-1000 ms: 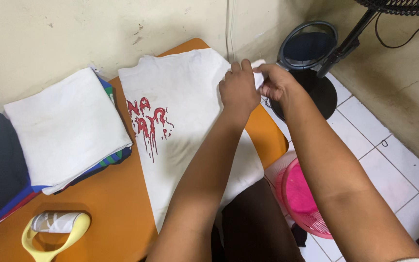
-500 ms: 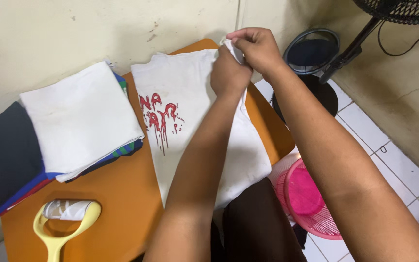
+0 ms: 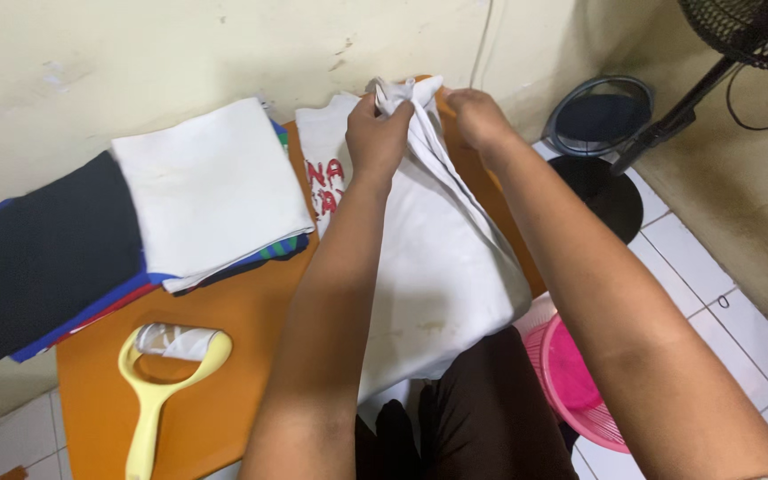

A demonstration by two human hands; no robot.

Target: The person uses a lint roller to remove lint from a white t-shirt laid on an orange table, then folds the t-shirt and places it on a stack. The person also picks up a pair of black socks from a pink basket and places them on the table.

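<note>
Pinching the white shirt (image 3: 442, 258) at its far end, both hands (image 3: 380, 133) bunch it up off the orange desk (image 3: 224, 329) for a fold.

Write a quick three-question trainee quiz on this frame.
1. True or false: the left hand grips the white T-shirt.
2. The yellow-handled lint roller lies on: A) the floor B) the orange table C) the pink basket
3. What colour is the top garment of the folded stack?

Key: 1 true; 2 B; 3 white. The right hand pinches the shirt's bunched top edge too.
</note>
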